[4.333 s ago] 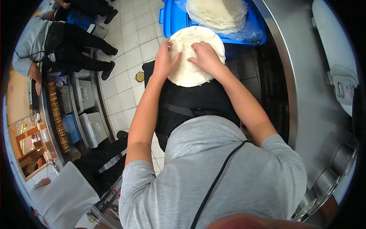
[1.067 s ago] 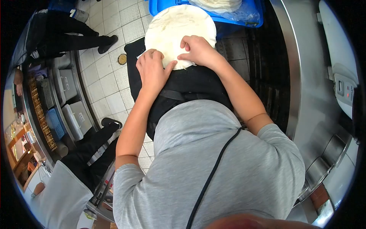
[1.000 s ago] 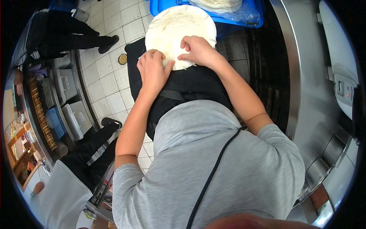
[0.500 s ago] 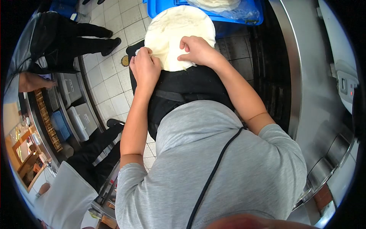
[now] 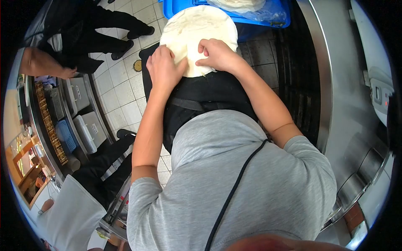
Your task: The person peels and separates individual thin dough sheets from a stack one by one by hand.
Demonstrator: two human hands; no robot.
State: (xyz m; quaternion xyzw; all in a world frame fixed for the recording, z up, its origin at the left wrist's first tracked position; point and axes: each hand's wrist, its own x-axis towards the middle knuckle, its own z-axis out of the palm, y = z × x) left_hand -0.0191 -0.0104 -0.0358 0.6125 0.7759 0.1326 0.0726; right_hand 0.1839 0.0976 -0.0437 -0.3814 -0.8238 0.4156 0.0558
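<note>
A pile of thin, round, pale dough sheets (image 5: 197, 25) rests on my lap, over black clothing. My left hand (image 5: 164, 69) lies at the sheets' near left edge, its fingers bent over the rim and its thumb spread apart on the dough. My right hand (image 5: 220, 55) is over the near right part of the top sheet. Its index finger and thumb are bent and apart, with dough showing in the gap, and the thumb tip touches the surface. The undersides of both hands are hidden.
A blue plastic crate (image 5: 272, 19) stands ahead, with more round sheets (image 5: 238, 4) in clear plastic. A steel counter (image 5: 351, 83) runs along the right. At left are lidded containers (image 5: 91, 129), a co-worker's hand (image 5: 46, 65) and another person's light-clothed body (image 5: 75, 213).
My left hand has shifted slightly up and right, and its thumb has spread away from the fingers. My right hand stays put. The co-worker at upper left has moved to the right.
</note>
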